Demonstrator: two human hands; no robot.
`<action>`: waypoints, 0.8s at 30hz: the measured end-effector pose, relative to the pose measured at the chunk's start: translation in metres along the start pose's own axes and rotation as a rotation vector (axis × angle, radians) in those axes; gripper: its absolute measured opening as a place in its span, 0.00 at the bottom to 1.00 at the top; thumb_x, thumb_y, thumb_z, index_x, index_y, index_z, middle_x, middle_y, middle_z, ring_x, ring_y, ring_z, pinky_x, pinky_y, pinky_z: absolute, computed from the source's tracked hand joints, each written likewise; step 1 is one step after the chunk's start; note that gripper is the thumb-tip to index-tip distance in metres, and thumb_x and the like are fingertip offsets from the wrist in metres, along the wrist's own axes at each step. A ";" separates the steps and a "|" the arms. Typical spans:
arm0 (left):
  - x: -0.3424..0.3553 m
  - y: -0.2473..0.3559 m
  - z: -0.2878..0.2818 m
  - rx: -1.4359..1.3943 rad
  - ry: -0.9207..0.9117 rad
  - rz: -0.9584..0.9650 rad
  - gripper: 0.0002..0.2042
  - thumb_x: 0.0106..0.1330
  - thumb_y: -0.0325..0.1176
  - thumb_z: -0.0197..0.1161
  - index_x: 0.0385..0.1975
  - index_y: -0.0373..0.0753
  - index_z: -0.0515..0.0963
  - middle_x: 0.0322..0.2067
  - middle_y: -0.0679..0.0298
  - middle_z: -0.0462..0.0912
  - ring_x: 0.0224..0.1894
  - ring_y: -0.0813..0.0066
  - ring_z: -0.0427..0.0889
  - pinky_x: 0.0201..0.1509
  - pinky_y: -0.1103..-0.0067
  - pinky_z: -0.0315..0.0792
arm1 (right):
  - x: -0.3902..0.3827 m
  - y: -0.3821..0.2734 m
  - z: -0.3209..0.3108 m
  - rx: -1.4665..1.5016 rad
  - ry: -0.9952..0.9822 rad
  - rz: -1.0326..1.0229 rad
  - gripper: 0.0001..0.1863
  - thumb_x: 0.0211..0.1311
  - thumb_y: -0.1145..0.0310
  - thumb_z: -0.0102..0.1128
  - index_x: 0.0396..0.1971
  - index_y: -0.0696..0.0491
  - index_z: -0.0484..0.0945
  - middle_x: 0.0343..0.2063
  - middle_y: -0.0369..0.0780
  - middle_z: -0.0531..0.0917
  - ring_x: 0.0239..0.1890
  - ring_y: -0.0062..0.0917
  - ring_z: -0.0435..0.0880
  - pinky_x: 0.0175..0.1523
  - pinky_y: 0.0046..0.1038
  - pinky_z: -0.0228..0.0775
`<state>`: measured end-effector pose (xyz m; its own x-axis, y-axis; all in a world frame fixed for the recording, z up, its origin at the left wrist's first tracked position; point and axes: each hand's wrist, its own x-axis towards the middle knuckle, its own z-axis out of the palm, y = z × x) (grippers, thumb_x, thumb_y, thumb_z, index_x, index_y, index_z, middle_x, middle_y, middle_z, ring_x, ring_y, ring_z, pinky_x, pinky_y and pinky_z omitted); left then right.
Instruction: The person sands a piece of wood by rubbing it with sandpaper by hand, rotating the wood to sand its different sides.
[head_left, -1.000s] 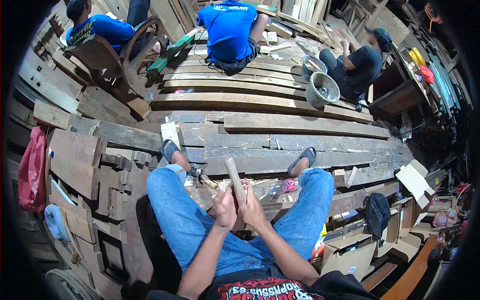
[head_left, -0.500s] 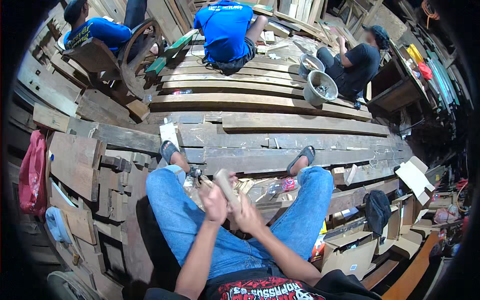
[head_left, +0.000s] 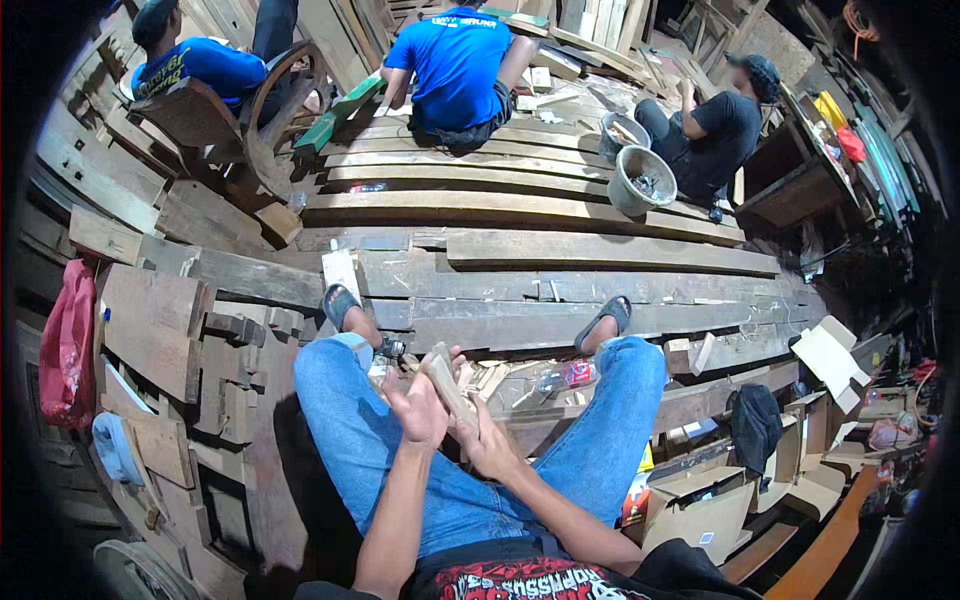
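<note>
Between my hands, above my lap, is a pale brown, elongated piece of wood [head_left: 447,382], held at a slant with its upper end toward the far left. My right hand [head_left: 487,442] is closed round its lower part. My left hand [head_left: 418,412] lies against the wood's left side, palm turned up and fingers spread apart. Some of its fingertips are hidden behind the wood. Beneath the hands, wood offcuts [head_left: 492,378] lie between my feet.
A plastic bottle [head_left: 570,376] lies near my right foot. Long planks [head_left: 600,250] stretch ahead, with two buckets [head_left: 640,182] on them. Three people sit beyond. Cardboard boxes [head_left: 695,510] stand at right; boards [head_left: 150,320] and a red bag [head_left: 68,345] are at left.
My left hand's fingers have spread away from the wood, baring more of its surface. My right hand keeps its hold. The person in blue ahead has shifted slightly.
</note>
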<state>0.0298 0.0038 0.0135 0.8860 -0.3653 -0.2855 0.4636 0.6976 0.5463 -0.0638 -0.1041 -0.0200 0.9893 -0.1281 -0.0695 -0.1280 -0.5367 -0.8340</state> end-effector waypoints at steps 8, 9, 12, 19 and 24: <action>0.004 0.001 -0.001 -0.033 -0.006 -0.005 0.54 0.55 0.80 0.38 0.64 0.29 0.59 0.59 0.54 0.69 0.61 0.62 0.68 0.69 0.70 0.57 | 0.004 0.005 -0.006 -0.065 0.001 0.111 0.39 0.70 0.43 0.40 0.67 0.60 0.54 0.35 0.60 0.81 0.41 0.56 0.81 0.45 0.51 0.71; 0.003 0.005 0.004 0.035 0.016 0.037 0.54 0.56 0.79 0.37 0.64 0.29 0.58 0.58 0.53 0.69 0.61 0.62 0.68 0.69 0.69 0.58 | 0.002 0.005 0.000 -0.035 0.016 0.073 0.38 0.70 0.43 0.41 0.68 0.59 0.54 0.37 0.61 0.81 0.41 0.57 0.81 0.46 0.50 0.72; -0.009 -0.022 -0.001 0.120 -0.095 -0.055 0.53 0.57 0.79 0.38 0.64 0.29 0.57 0.58 0.52 0.69 0.62 0.62 0.68 0.69 0.69 0.58 | 0.039 -0.007 -0.015 0.234 -0.101 0.255 0.39 0.69 0.44 0.43 0.69 0.58 0.53 0.39 0.63 0.80 0.41 0.60 0.80 0.47 0.49 0.72; -0.004 -0.008 -0.005 0.059 -0.030 0.027 0.52 0.59 0.76 0.36 0.65 0.28 0.58 0.60 0.51 0.68 0.63 0.62 0.66 0.70 0.71 0.55 | 0.025 -0.020 -0.014 0.076 -0.144 0.233 0.35 0.71 0.49 0.41 0.67 0.60 0.55 0.49 0.64 0.76 0.51 0.59 0.76 0.54 0.50 0.68; 0.002 0.006 0.004 0.009 -0.063 0.040 0.53 0.58 0.78 0.33 0.65 0.28 0.57 0.60 0.53 0.68 0.63 0.64 0.66 0.70 0.73 0.53 | 0.012 -0.007 -0.001 0.049 -0.038 0.144 0.36 0.70 0.44 0.42 0.66 0.58 0.56 0.39 0.66 0.79 0.46 0.62 0.77 0.48 0.54 0.68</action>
<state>0.0344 0.0052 0.0197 0.9019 -0.3758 -0.2130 0.4276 0.7066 0.5638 -0.0511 -0.1033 -0.0146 0.9631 -0.1686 -0.2096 -0.2657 -0.4735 -0.8398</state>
